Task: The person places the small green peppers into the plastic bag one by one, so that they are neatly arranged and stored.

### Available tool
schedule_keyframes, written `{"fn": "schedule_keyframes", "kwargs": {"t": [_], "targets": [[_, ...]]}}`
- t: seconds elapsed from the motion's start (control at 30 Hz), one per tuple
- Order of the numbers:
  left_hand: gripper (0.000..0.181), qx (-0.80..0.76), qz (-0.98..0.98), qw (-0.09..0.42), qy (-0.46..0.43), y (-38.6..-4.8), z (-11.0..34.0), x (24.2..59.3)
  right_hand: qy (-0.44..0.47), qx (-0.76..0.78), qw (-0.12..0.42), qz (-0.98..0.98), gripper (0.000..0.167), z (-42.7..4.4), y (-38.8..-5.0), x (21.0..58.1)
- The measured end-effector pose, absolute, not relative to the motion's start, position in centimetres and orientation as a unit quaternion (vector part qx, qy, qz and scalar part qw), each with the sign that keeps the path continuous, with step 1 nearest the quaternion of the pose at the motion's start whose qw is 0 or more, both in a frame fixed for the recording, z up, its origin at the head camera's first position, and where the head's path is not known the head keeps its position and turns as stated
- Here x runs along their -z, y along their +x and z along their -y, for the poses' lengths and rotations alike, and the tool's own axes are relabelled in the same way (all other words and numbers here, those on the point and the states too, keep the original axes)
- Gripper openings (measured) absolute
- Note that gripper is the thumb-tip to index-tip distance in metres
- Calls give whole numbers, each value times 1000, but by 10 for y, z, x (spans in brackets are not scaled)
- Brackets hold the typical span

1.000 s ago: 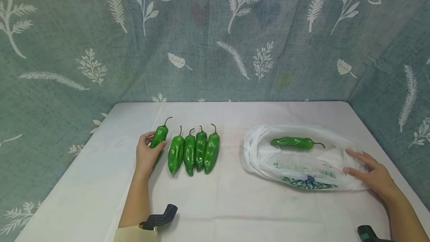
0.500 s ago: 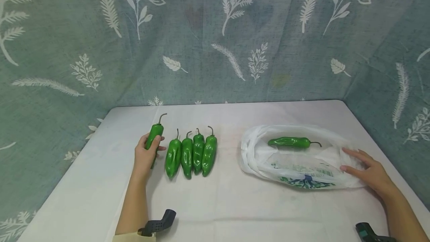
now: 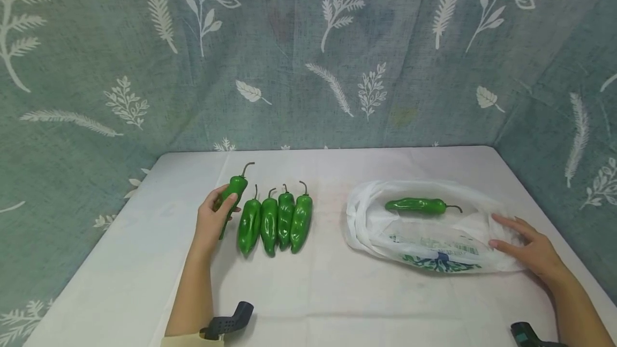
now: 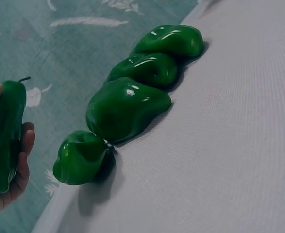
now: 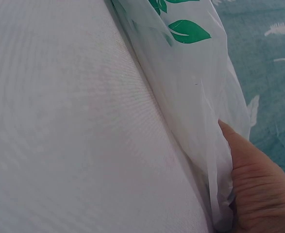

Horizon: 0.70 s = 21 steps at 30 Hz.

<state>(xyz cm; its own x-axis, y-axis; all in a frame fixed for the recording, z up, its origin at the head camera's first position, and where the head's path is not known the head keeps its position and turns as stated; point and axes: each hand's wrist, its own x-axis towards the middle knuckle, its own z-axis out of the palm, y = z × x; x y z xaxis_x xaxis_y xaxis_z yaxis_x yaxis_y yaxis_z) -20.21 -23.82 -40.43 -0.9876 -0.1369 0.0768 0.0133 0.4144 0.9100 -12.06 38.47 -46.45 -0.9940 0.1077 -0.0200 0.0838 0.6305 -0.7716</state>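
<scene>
My left hand (image 3: 215, 218) grips a long green chili pepper (image 3: 236, 185) between thumb and fingers, its curved stem pointing up and right. In the left wrist view the held pepper (image 4: 5, 131) is at the left edge, apart from the others. Just right of that hand, several green peppers (image 3: 249, 225) lie side by side on the white cloth, stems away from me. At the right, my right hand (image 3: 535, 248) holds the end of a white plastic bag (image 3: 434, 240), thumb on the near side. One green pepper (image 3: 419, 205) lies at the bag's open mouth.
A white cloth (image 3: 332, 293) covers the table. Behind it and at both sides hangs a blue-green curtain (image 3: 289, 68) with white leaf prints. Dark wrist devices (image 3: 231, 321) are strapped to both forearms. Green leaf print (image 5: 190, 31) marks the bag.
My left hand has raised the pepper and brought it slightly right, nearer the row. The right hand and the bag keep their place. The head view has shifted a little.
</scene>
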Motion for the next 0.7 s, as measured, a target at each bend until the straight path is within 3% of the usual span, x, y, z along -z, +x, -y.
{"fn": "schedule_keyframes", "kwargs": {"t": [0.47,0.7], "targets": [[60,502,862,67,-14,-192,215,374,-58,-422,10,905,75,-385,-125,462],[60,493,867,60,-36,-189,204,375,-62,-420,8,905,76,-385,-124,466]]}}
